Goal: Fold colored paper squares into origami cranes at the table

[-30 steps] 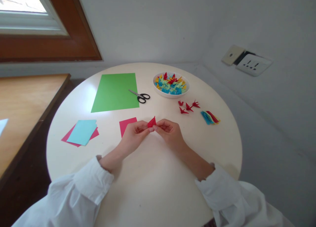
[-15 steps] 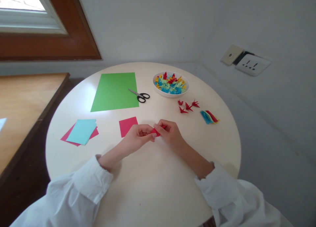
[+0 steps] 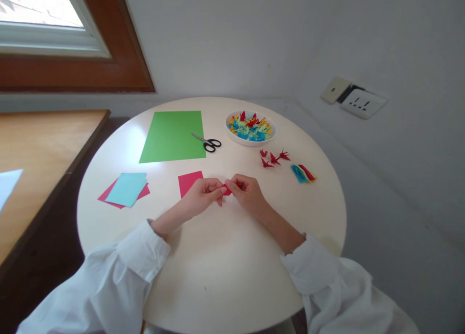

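Observation:
Between my hands is a small folded piece of red paper, mostly covered by fingers. My left hand pinches its left side between thumb and fingers. From the right, my right hand grips the other side, thumb on top. Just behind my left hand lies a flat red paper square, its lower right corner hidden. To the right of my hands, several folded red paper cranes rest on the white round table.
Black-handled scissors lie partly over a green sheet. A white bowl of colourful paper cranes stands at the back. Light blue paper squares overlap red ones at left. A bundle of coloured folded strips lies at right.
The camera view has shifted slightly. My left thumb has moved onto the folded red paper, and less of the paper shows between my fingers.

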The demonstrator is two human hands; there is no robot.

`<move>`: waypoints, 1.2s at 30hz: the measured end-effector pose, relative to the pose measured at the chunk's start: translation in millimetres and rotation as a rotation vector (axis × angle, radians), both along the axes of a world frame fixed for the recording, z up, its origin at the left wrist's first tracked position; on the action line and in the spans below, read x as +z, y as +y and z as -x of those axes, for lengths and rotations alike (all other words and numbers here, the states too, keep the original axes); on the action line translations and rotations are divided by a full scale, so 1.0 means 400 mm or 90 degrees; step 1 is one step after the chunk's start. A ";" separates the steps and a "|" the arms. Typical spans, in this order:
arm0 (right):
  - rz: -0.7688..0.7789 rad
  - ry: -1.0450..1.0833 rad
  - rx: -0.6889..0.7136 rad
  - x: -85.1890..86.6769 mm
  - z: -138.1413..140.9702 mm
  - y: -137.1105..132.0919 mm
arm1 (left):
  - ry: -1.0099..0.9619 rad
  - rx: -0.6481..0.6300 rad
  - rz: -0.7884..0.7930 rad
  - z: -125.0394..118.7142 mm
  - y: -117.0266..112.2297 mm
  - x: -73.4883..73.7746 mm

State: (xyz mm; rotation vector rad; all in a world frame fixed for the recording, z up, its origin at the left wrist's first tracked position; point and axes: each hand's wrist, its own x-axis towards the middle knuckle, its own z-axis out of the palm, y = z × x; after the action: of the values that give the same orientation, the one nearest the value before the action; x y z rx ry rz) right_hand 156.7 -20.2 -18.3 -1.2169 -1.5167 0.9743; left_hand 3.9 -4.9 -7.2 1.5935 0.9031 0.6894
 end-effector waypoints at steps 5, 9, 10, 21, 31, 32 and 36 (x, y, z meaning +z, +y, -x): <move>-0.028 -0.032 -0.026 -0.005 -0.007 0.007 | 0.023 -0.013 -0.036 0.013 0.003 -0.002; -0.043 -0.041 -0.055 -0.014 -0.012 0.011 | 0.039 -0.006 -0.073 0.019 -0.003 -0.005; -0.047 -0.043 -0.056 -0.018 -0.015 0.013 | 0.035 0.000 -0.081 0.019 -0.007 -0.005; -0.087 -0.029 -0.220 -0.052 -0.045 0.014 | -0.010 0.202 -0.205 0.051 -0.047 -0.014; -0.105 -0.017 -0.242 -0.062 -0.044 -0.056 | -0.042 0.317 -0.275 0.052 -0.095 -0.041; -0.107 -0.015 -0.243 -0.064 -0.045 -0.058 | -0.043 0.327 -0.281 0.052 -0.095 -0.043; -0.114 0.000 -0.258 -0.073 -0.050 -0.054 | -0.045 0.357 -0.300 0.056 -0.086 -0.056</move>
State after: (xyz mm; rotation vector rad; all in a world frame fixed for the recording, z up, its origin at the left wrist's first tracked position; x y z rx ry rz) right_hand 176.5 -41.8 -47.6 -1.3256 -1.2599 0.5591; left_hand -18.6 -39.2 -29.5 1.7110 1.2111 1.4259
